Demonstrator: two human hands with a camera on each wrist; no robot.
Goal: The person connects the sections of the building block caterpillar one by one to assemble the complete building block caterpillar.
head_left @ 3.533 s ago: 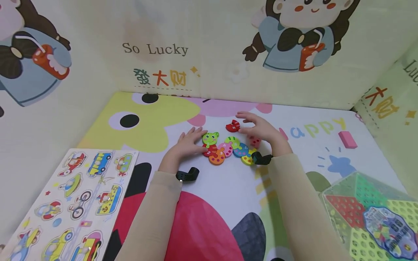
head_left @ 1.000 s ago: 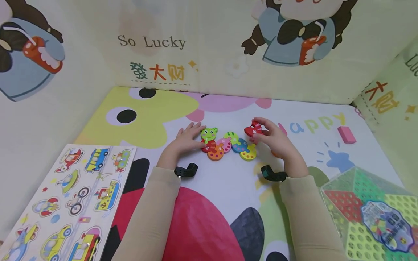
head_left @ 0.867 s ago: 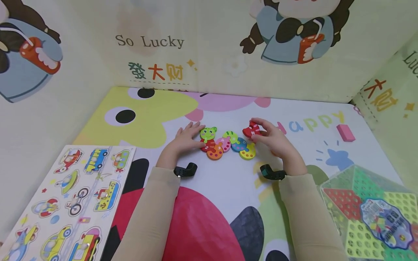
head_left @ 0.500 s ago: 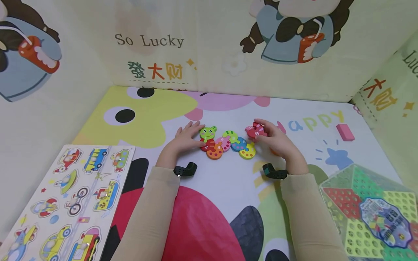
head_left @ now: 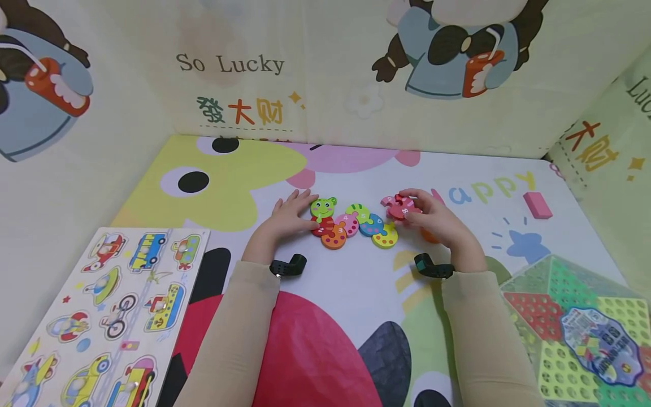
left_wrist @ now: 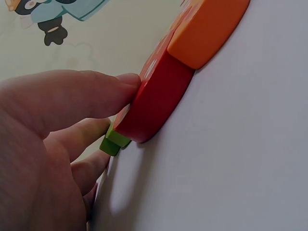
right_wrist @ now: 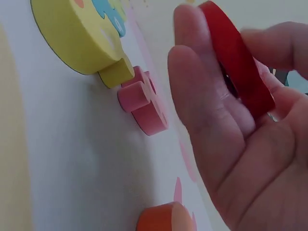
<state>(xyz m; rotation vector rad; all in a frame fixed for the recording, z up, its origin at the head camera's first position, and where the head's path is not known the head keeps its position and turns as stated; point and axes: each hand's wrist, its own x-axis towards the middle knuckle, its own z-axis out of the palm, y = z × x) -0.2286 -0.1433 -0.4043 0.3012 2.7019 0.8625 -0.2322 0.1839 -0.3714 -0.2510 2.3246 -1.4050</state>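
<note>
A caterpillar puzzle of numbered wooden pieces lies joined on the table: green smiling head (head_left: 322, 208), red piece 2 (left_wrist: 156, 98), orange 3 (head_left: 333, 237), pink 4 (head_left: 348, 224), a green striped piece, a blue piece and a yellow piece (head_left: 385, 236). My left hand (head_left: 285, 226) rests beside the head end, fingers extended, its thumb touching the red piece. Between thumb and fingers, my right hand (head_left: 442, 229) holds a red piece marked 8 (right_wrist: 238, 57), raised off the table. Just under and left of it lies a loose pink piece (right_wrist: 144, 103).
An orange piece (head_left: 429, 236) lies partly hidden beneath my right hand. At the left is a vehicle peg puzzle board (head_left: 147, 305); at the lower right, a clear box of coloured perforated panels (head_left: 574, 333). A pink block (head_left: 537, 206) sits at the far right.
My right hand, earlier extended by the red piece 8 on the table, has gripped and lifted it and carried it right, over the loose pink piece. The left hand stays by the head.
</note>
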